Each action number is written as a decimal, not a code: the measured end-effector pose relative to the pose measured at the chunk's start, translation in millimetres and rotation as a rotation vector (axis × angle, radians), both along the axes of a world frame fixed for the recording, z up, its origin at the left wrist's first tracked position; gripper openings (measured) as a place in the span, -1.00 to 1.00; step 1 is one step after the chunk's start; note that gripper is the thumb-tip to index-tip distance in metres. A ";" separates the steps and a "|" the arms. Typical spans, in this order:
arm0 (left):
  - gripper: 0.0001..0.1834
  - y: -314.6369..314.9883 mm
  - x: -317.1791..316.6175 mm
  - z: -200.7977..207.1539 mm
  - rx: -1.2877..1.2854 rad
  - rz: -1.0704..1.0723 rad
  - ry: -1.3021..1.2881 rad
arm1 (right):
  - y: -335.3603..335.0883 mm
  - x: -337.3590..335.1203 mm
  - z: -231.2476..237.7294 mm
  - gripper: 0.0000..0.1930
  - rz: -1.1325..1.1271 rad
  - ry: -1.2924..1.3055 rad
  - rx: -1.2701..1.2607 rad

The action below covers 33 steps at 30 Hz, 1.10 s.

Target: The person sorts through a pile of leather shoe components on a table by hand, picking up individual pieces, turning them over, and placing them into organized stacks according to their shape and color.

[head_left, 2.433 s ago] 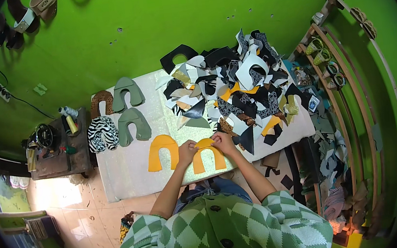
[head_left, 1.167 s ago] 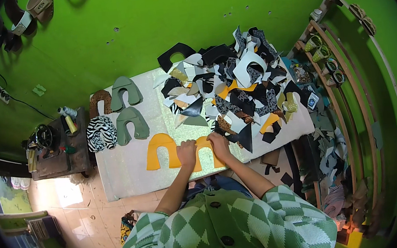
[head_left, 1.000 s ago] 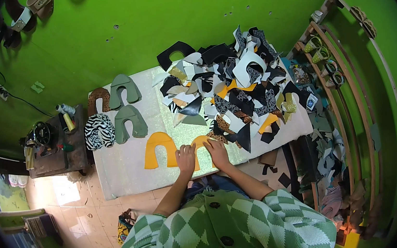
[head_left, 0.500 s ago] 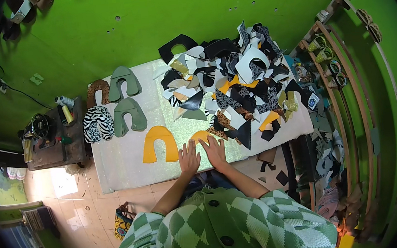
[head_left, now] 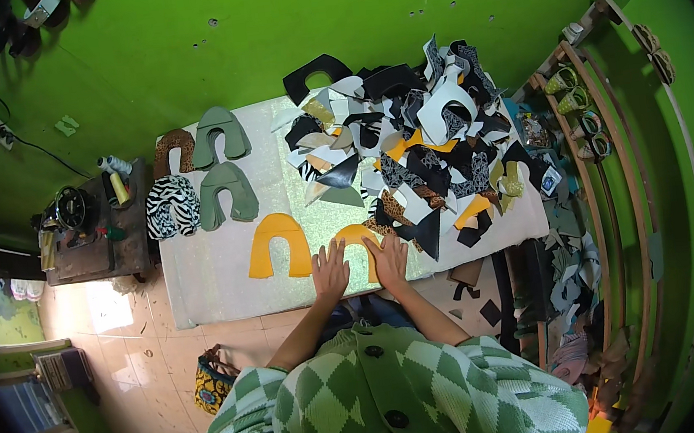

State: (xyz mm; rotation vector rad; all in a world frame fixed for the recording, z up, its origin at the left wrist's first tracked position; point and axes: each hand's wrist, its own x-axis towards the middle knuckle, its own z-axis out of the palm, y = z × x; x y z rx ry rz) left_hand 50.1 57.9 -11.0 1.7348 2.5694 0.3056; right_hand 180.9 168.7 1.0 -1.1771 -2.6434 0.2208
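A yellow U-shaped cut piece [head_left: 356,231] lies on the table close to me, its curved end pointing away. My left hand [head_left: 332,272] rests flat over its left leg, fingers stretched out. On its right leg lies my right hand [head_left: 390,259], fingers extended and apart. Both palms hide much of the two legs. Just left is a stack of matching yellow U-shaped pieces [head_left: 262,241]. Beyond it are green U-shaped pieces [head_left: 227,193], a zebra-print stack [head_left: 172,208] and a brown spotted one [head_left: 174,152].
A large heap of mixed scraps [head_left: 408,151] covers the table's right half. At left stands a sewing machine [head_left: 72,207] on a dark table with thread spools [head_left: 118,188]. Wooden racks with sandals [head_left: 572,100] line the right wall. A patterned bag [head_left: 215,381] sits on the tiled floor.
My hands have spread slightly apart, the right one shifting rightward, so more of the yellow piece's arch and inner gap shows. The whole view has tilted slightly.
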 end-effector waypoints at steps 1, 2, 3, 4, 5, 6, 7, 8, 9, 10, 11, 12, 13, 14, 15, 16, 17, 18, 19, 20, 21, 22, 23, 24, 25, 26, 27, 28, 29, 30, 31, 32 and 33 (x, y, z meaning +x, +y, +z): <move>-0.33 0.2 1.3 0.2 0.004 0.002 -0.010 | 0.4 1.9 -0.5 -0.54 -0.003 0.007 0.002; -0.33 0.5 1.3 0.0 0.008 0.005 -0.017 | 1.0 2.4 -0.5 -0.54 -0.006 0.017 0.004; -0.33 0.8 1.4 -0.1 0.012 0.008 -0.025 | 1.6 3.1 -0.4 -0.55 -0.009 0.027 0.007; -0.34 1.2 1.5 -0.3 0.012 0.010 -0.024 | 2.5 4.6 -0.1 -0.56 -0.022 0.033 0.007; -0.34 1.4 1.7 -1.0 0.012 0.011 -0.023 | 3.4 6.5 0.6 -0.56 -0.035 0.039 0.007; -0.34 1.6 1.9 -1.8 0.011 0.012 -0.023 | 3.8 7.7 1.1 -0.57 -0.048 0.045 0.006; -0.35 1.6 2.0 -2.5 0.009 0.015 -0.020 | 3.8 8.2 1.4 -0.58 -0.055 0.038 0.003; -0.35 2.3 1.5 -2.3 0.008 0.018 -0.016 | 4.4 8.4 1.4 -0.58 -0.063 0.032 0.000; -0.35 2.9 1.3 -2.1 0.007 0.020 -0.013 | 4.6 8.9 1.5 -0.59 -0.071 0.026 -0.003; -0.36 3.1 1.3 -1.8 0.003 0.031 -0.016 | 4.7 9.7 1.7 -0.60 -0.075 0.028 0.007; -0.37 3.1 0.5 -0.6 -0.001 0.042 -0.017 | 5.1 10.2 0.9 -0.61 -0.080 0.031 0.017; -0.37 3.2 -0.2 0.6 -0.004 0.053 -0.018 | 5.5 10.8 0.0 -0.62 -0.085 0.033 0.027; -0.38 4.0 -1.5 1.7 -0.016 0.064 -0.024 | 5.6 11.2 -0.8 -0.62 -0.087 0.043 0.000; -0.38 4.3 -3.4 1.0 -0.027 0.076 -0.031 | 5.4 11.2 -0.4 -0.62 -0.088 0.052 -0.027; -0.39 4.2 -5.0 0.4 -0.038 0.088 -0.038 | 5.4 11.2 0.0 -0.62 -0.089 0.061 -0.055; -0.38 4.2 -3.6 -0.1 -0.020 0.090 -0.065 | 5.7 12.1 0.7 -0.60 -0.091 0.081 -0.095; -0.38 6.0 -0.7 2.1 -0.002 0.095 -0.089 | 7.2 12.3 2.4 -0.59 -0.089 0.103 -0.135; -0.37 8.0 1.0 4.4 0.017 0.100 -0.114 | 8.5 11.6 3.8 -0.58 -0.088 0.124 -0.176; -0.36 9.0 1.0 6.6 0.020 0.112 -0.134 | 10.0 9.7 5.1 -0.56 -0.089 0.161 -0.233; -0.37 8.7 2.6 8.7 0.022 0.092 -0.140 | 11.1 11.2 5.4 -0.55 -0.097 0.192 -0.291; -0.37 7.8 4.1 11.0 0.023 0.070 -0.145 | 12.0 12.6 5.6 -0.53 -0.107 0.224 -0.349; -0.38 8.0 5.3 13.1 0.024 0.047 -0.151 | 12.4 14.3 5.9 -0.52 -0.102 0.259 -0.361; -0.38 6.7 5.1 10.5 0.023 0.064 -0.152 | 11.4 14.1 7.3 -0.52 -0.093 0.296 -0.374; -0.39 6.0 4.4 7.8 0.022 0.080 -0.153 | 10.6 13.5 8.6 -0.51 -0.084 0.333 -0.387; -0.39 5.2 3.2 5.2 0.021 0.096 -0.154 | 9.8 11.8 9.7 -0.54 -0.090 0.291 -0.377; -0.39 5.0 2.6 4.9 0.013 0.094 -0.154 | 8.6 11.7 8.9 -0.56 -0.102 0.247 -0.368; -0.39 5.4 1.3 4.5 0.005 0.092 -0.153 | 7.8 12.1 8.3 -0.57 -0.113 0.203 -0.359; -0.38 6.5 0.9 4.1 -0.003 0.091 -0.152 | 9.1 12.6 7.9 -0.58 -0.126 0.160 -0.361; -0.41 8.1 0.8 5.9 0.003 0.099 -0.162 | 11.8 11.2 8.6 -0.59 -0.140 0.119 -0.363; -0.42 9.0 0.3 7.7 0.000 0.105 -0.166 | 14.8 9.8 9.3 -0.60 -0.153 0.078 -0.366; -0.43 9.6 -0.1 9.6 -0.002 0.112 -0.170 | 17.3 8.3 10.0 -0.67 -0.170 0.103 -0.340; -0.43 12.4 -1.5 13.4 0.000 0.118 -0.172 | 22.2 7.4 6.9 -0.69 -0.193 0.146 -0.405; -0.46 17.1 -3.7 17.7 0.034 0.127 -0.169 | 29.6 7.4 1.6 -0.72 -0.221 0.193 -0.465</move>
